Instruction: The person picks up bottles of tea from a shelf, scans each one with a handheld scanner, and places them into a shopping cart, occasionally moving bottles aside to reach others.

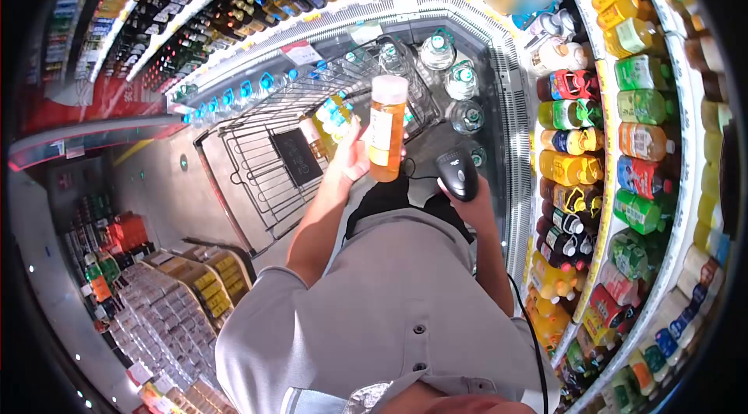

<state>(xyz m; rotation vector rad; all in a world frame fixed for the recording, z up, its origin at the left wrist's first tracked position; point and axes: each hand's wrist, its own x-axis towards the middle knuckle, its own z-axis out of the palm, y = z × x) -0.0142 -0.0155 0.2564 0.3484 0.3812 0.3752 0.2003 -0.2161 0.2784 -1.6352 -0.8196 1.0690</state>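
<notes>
My left hand (pixel 355 155) is closed around a bottle (pixel 385 133) of amber drink with a whitish cap and a pale label. The bottle is upright in front of my body, cap away from me. In my right hand (pixel 472 202) is a black handheld scanner (pixel 458 174), its rounded top facing up; my fingers beneath it are mostly hidden. A black cable (pixel 531 328) runs down past my right arm. Beyond the bottle stands a wire shopping cart (pixel 257 180) with packaged goods (pixel 333 119) in it.
Shelves of colourful drink bottles (pixel 573 169) rise close on my right. More bottles line the far shelf (pixel 257 9). Large clear water jugs (pixel 461 81) stand on the low ledge ahead. Stacked packs (pixel 160 313) and cartons (pixel 214 278) are behind me at left.
</notes>
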